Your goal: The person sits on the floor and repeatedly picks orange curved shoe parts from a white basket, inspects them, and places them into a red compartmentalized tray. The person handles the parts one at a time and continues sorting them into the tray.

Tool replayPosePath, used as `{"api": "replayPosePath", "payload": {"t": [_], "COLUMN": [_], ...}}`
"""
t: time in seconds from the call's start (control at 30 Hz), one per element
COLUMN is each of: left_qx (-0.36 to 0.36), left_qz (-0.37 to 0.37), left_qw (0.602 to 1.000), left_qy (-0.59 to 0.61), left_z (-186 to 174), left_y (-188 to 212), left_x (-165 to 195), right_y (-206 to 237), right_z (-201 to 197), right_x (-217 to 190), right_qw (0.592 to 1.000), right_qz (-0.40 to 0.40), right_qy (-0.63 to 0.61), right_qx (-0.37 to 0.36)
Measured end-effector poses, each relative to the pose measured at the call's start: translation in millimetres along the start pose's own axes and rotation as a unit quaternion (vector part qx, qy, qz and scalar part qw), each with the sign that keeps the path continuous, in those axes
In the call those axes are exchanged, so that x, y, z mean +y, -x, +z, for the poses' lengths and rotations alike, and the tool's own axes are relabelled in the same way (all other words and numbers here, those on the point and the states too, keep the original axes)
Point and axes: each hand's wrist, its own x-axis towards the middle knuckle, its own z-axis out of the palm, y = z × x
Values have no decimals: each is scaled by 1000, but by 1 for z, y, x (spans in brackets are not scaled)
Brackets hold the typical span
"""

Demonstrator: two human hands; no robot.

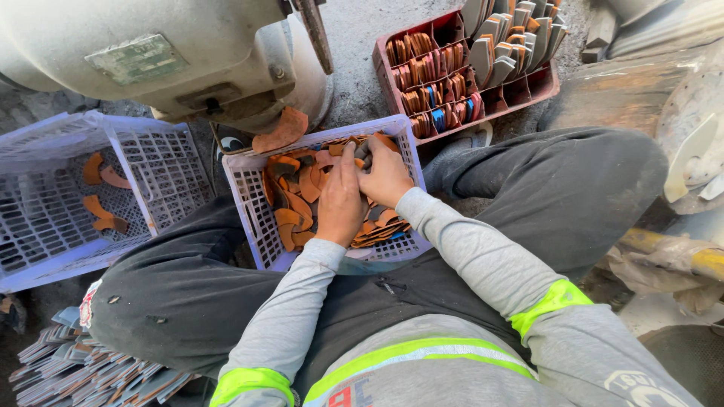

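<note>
A pale lilac plastic basket (pixel 250 197) rests between my knees, filled with several curved brown leather pieces (pixel 297 204). Both my hands are inside it. My left hand (pixel 341 201) lies flat on the pile with fingers stretched forward. My right hand (pixel 385 172) is beside it, touching it, with fingers curled around brown pieces at the basket's far edge. Exactly which pieces it grips is hidden by the fingers. One loose brown piece (pixel 283 131) sits on the machine just beyond the basket.
A second lilac basket (pixel 167 173) at the left holds a few brown pieces. A red tray (pixel 532 87) at the top right has brown and grey pieces stood in rows. A large grey machine (pixel 151 53) looms ahead. Flat pieces (pixel 90 371) are stacked at the lower left.
</note>
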Motion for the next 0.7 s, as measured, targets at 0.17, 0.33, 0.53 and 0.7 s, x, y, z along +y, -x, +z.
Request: {"api": "replayPosePath", "payload": {"t": [0.17, 0.33, 0.53, 0.7], "left_qx": [-7, -4, 12, -40], "left_qz": [-9, -1, 21, -54], "left_qw": [1000, 1000, 1000, 997], "left_qy": [-6, 30, 5, 23], "left_z": [1, 0, -10, -15], "left_y": [-5, -13, -21, -24], "left_x": [0, 7, 12, 5], "right_y": [2, -2, -57, -123], "right_z": [-3, -11, -57, -178], "right_x": [-5, -1, 54, 114], "right_qw": [1000, 998, 978, 935], "right_qz": [-9, -47, -98, -25], "right_qy": [-12, -16, 66, 136], "right_qx": [15, 35, 174, 328]}}
